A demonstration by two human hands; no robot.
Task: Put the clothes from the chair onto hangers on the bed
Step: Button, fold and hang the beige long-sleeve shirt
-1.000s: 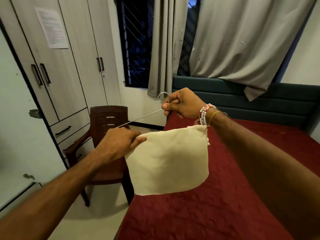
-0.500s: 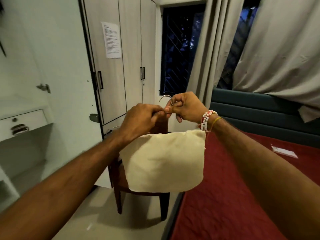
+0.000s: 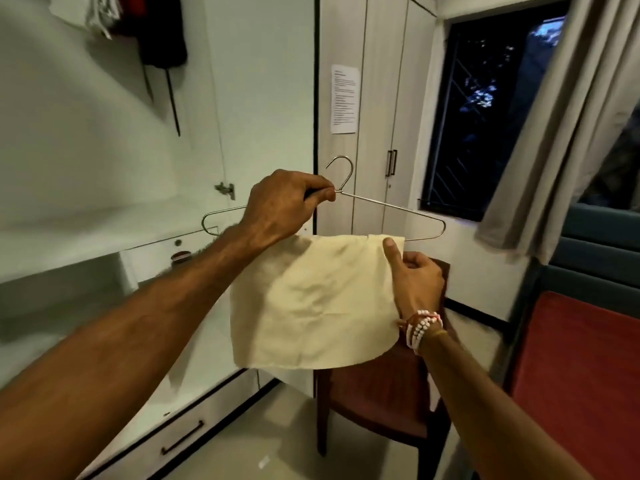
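The cream cloth [image 3: 311,299] is draped over the wire hanger's [image 3: 391,207] bottom bar up in the air, left hand [image 3: 280,206] pinching the hanger's neck, right hand [image 3: 414,278] gripping the cloth's edge, above the brown chair [image 3: 377,407] beside the red bed [image 3: 581,375].

Bed [image 3: 581,375]: you see its red cover at the right edge; nothing visible lies on the part shown
Chair [image 3: 381,403]: your brown chair stands on the floor beside the bed
Floor [image 3: 242,455]: pale; a small white scrap [image 3: 264,463] lies on it
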